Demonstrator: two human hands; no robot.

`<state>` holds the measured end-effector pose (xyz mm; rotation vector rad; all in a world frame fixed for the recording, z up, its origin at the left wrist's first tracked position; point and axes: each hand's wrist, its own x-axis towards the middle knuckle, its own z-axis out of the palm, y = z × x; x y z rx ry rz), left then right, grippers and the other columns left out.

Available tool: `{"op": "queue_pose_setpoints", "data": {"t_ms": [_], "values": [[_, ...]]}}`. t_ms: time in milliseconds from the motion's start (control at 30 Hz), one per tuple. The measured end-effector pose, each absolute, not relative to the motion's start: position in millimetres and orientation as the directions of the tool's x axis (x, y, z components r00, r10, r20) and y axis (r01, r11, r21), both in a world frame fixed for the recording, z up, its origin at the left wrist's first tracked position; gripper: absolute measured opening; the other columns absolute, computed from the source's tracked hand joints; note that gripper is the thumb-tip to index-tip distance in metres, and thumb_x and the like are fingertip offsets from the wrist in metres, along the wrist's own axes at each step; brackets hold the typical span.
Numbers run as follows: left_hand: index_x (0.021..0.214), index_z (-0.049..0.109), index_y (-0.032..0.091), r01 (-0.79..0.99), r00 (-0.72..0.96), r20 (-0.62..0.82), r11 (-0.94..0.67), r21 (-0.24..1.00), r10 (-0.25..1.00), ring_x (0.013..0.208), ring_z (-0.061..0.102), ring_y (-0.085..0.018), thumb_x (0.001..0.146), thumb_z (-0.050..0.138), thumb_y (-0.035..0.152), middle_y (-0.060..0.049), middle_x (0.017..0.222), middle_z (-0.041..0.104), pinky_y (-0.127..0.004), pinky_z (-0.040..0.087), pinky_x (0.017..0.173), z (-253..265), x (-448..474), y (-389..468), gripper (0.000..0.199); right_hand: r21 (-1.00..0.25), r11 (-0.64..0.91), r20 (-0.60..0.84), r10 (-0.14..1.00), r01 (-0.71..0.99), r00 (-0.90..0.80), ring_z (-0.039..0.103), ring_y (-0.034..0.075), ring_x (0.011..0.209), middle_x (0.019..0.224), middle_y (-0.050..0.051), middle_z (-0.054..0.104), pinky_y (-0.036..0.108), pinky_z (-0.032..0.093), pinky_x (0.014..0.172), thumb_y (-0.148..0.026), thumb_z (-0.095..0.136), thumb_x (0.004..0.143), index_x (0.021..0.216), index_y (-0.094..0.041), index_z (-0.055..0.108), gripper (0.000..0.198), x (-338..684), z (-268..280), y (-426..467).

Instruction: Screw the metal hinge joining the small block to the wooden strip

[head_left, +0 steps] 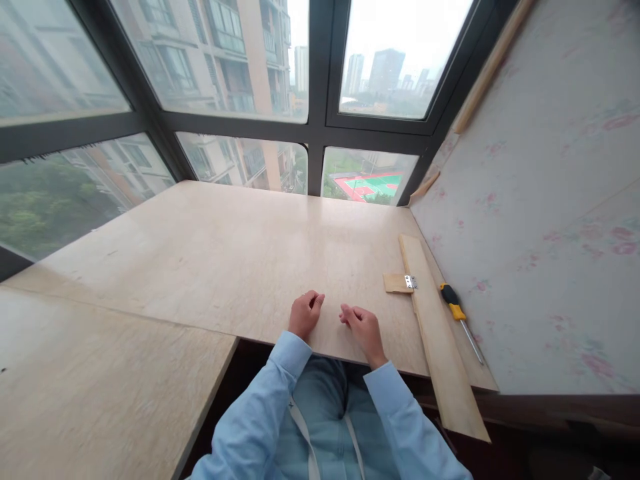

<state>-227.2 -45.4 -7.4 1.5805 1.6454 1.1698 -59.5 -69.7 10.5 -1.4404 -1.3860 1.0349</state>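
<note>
My left hand [306, 315] rests near the front edge of the stone-topped ledge [240, 247], fingers curled into a loose fist. A short gap to its right, my right hand [364, 329] is closed in the same way, thumb against the fingers, and no object shows in either. Off to the right lies a long wooden board [440, 333], its near end sticking out past the edge. A metal hinge [411, 282] joins a small wood piece [397, 283] to the board's left side. Beyond the board, a yellow-and-black screwdriver [454, 305] lies by the wall.
A floral-papered wall [560, 253] borders the ledge on the right. Dark-framed windows [316, 100] enclose the far and left sides. A wooden strip [493, 63] runs along the window's right frame. At lower left, another stone slab [100, 380] extends toward me.
</note>
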Motion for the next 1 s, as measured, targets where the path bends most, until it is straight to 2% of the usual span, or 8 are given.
{"op": "queue_pose_setpoints", "data": {"t_ms": [67, 133, 267, 367, 533, 1000], "values": [[0.062, 0.049, 0.019, 0.401, -0.163, 0.164, -0.086, 0.912, 0.973, 0.058, 0.043, -0.013, 0.088, 0.051, 0.047, 0.001, 0.058, 0.048, -0.027, 0.033, 0.060, -10, -230, -47, 0.038, -0.965, -0.052, -0.015, 0.989, 0.257, 0.145, 0.062, 0.019, 0.058, 0.063, 0.007, 0.067, 0.030, 0.051, 0.055, -0.067, 0.060, 0.083, 0.061, -0.017, 0.064, 0.054, -60, -6, -59], [0.061, 0.048, 0.019, 0.360, -0.182, 0.154, -0.080, 0.930, 0.971, 0.058, 0.042, -0.012, 0.087, 0.052, 0.048, 0.002, 0.057, 0.047, -0.026, 0.032, 0.059, -11, -230, -48, 0.039, -0.966, -0.027, 0.021, 0.983, 0.257, 0.180, 0.061, 0.019, 0.059, 0.065, 0.006, 0.066, 0.029, 0.051, 0.054, -0.064, 0.059, 0.085, 0.065, -0.018, 0.064, 0.051, -58, -15, -59], [0.060, 0.048, 0.018, 0.333, -0.206, 0.145, -0.070, 0.940, 0.968, 0.058, 0.041, -0.012, 0.085, 0.053, 0.048, 0.002, 0.057, 0.046, -0.026, 0.032, 0.058, -9, -228, -48, 0.039, -0.941, 0.081, 0.127, 0.985, 0.329, 0.121, 0.062, 0.018, 0.065, 0.072, 0.005, 0.068, 0.030, 0.053, 0.063, -0.051, 0.061, 0.086, 0.083, -0.018, 0.067, 0.034, -54, -21, -66], [0.060, 0.048, 0.018, 0.303, -0.213, 0.139, -0.070, 0.950, 0.967, 0.059, 0.041, -0.012, 0.085, 0.054, 0.049, 0.003, 0.057, 0.045, -0.026, 0.033, 0.059, -8, -229, -49, 0.040, -0.938, 0.088, 0.130, 0.986, 0.334, 0.106, 0.065, 0.020, 0.071, 0.082, 0.007, 0.071, 0.032, 0.054, 0.068, -0.046, 0.062, 0.084, 0.094, -0.017, 0.068, 0.031, -53, -21, -68], [0.062, 0.050, 0.019, 0.271, -0.225, 0.125, -0.061, 0.960, 0.966, 0.059, 0.042, -0.012, 0.085, 0.055, 0.051, 0.002, 0.058, 0.047, -0.026, 0.035, 0.059, -8, -230, -51, 0.040, -0.927, 0.117, 0.151, 0.986, 0.356, 0.069, 0.067, 0.021, 0.074, 0.083, 0.008, 0.073, 0.033, 0.054, 0.071, -0.044, 0.061, 0.084, 0.090, -0.018, 0.070, 0.028, -53, -18, -67], [0.065, 0.057, 0.018, 0.317, -0.263, 0.130, -0.042, 0.948, 0.956, 0.061, 0.048, -0.013, 0.085, 0.058, 0.051, 0.001, 0.062, 0.054, -0.026, 0.038, 0.060, -11, -231, -53, 0.039, -0.950, 0.142, 0.156, 0.987, 0.278, 0.028, 0.067, 0.020, 0.074, 0.083, 0.007, 0.073, 0.032, 0.054, 0.070, -0.040, 0.061, 0.085, 0.089, -0.019, 0.070, 0.023, -52, -14, -72]]}}
